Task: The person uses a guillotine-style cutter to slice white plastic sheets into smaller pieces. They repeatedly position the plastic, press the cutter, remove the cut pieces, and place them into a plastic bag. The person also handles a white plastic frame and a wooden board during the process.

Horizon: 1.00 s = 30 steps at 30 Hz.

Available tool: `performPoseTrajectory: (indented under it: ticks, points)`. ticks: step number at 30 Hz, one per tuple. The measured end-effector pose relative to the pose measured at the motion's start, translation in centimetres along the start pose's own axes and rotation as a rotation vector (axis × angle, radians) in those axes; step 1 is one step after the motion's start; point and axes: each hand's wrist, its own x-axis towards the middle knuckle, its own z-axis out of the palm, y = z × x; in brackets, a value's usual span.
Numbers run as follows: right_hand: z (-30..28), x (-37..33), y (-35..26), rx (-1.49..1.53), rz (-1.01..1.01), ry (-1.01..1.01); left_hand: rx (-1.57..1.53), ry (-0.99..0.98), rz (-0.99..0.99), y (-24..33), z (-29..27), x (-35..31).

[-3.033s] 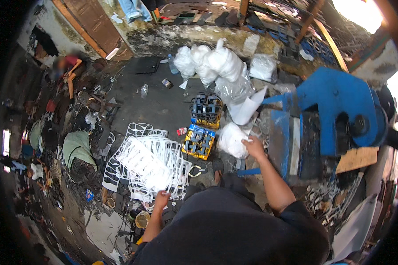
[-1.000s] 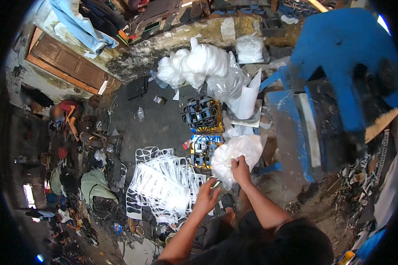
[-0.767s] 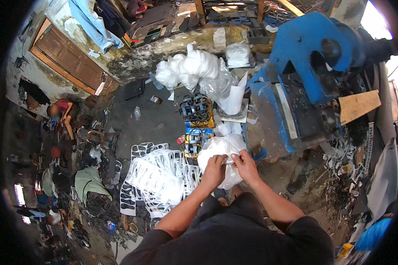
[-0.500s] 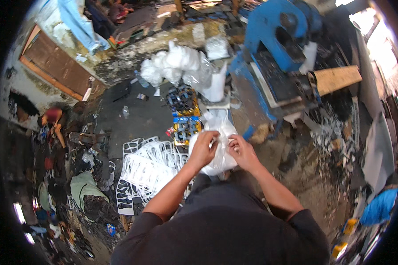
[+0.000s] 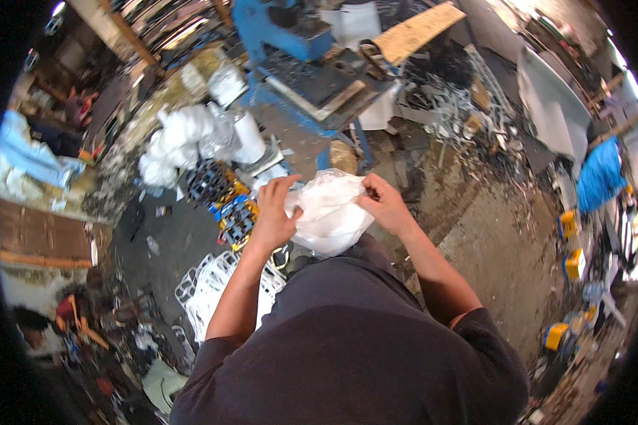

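A filled white plastic bag (image 5: 331, 223), thin and partly see-through, is in front of my body, close to my lap. My right hand (image 5: 388, 207) has its thumb and fingers pinched on the bag's upper right edge. At the bag's left side, my left hand (image 5: 273, 216) has its fingers spread, with thumb and fingertips close to the plastic. Whether those fingertips touch the bag I cannot tell. The bag's contents show only as a pale mass.
White cut-out sheets (image 5: 213, 287) lie piled on the left. Beyond them are metal cutting dies (image 5: 234, 216) and white bundled bags (image 5: 181, 145). A blue press machine (image 5: 290, 35) stands ahead. Grey scraps (image 5: 439, 106) lie at its right. Another person (image 5: 74, 319) is far left.
My view has turned to the right, so the press and piles appear farther left. The left hand's fingers have spread from their grip on the bag; the right hand still pinches it.
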Motion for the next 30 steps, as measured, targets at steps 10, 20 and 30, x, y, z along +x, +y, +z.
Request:
performPoseTrajectory:
  ticks: [10, 20, 30]
  points:
    - [-13.8, -3.2, 4.2, -0.151, 0.186, 0.522, -0.899, 0.068, -0.470, -0.5, 9.4, 7.3]
    - [-18.9, -2.3, 0.1, -0.427, -0.062, 0.334, -0.843, -0.161, -0.438, 7.9, 19.2, 13.4]
    - [-24.8, 2.0, 6.7, -0.227, 0.117, 0.607, 0.059, -0.097, -0.041, 9.7, 17.3, 15.5]
